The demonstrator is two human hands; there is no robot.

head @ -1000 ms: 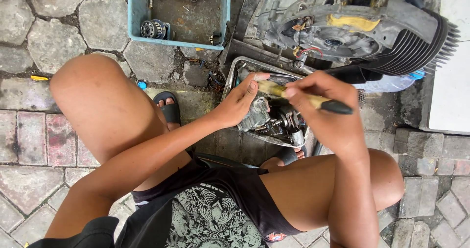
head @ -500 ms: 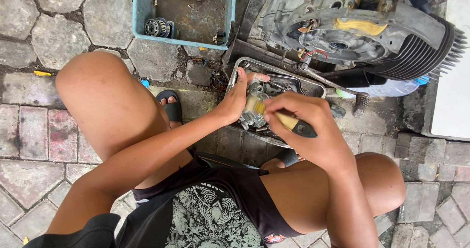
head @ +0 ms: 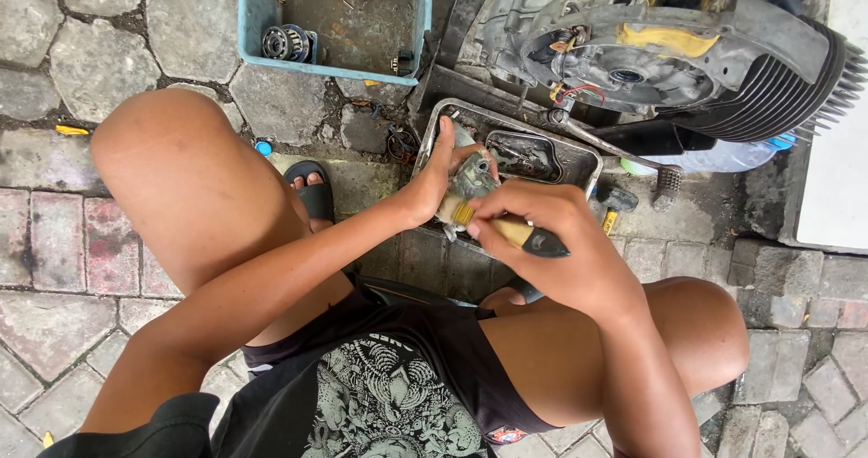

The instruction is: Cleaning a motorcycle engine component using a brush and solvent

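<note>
My left hand (head: 432, 179) grips a small grimy metal engine part (head: 471, 179) and holds it over a metal tray (head: 588, 162) on the ground. My right hand (head: 551, 241) is closed on a paintbrush (head: 506, 229) with a wooden handle and black end. The brush's bristles press against the part's lower side. Both hands are between my bare knees as I squat.
A large engine block with cooling fins (head: 687, 51) lies behind the tray. A blue plastic bin (head: 258, 24) with bearings and small parts sits at the upper left. The ground is stone paving. My sandalled foot (head: 312, 187) is near the tray.
The right hand drew the brush back from a raised, outstretched position to the part's lower side. The left hand turned the part and lifted it slightly over the tray.
</note>
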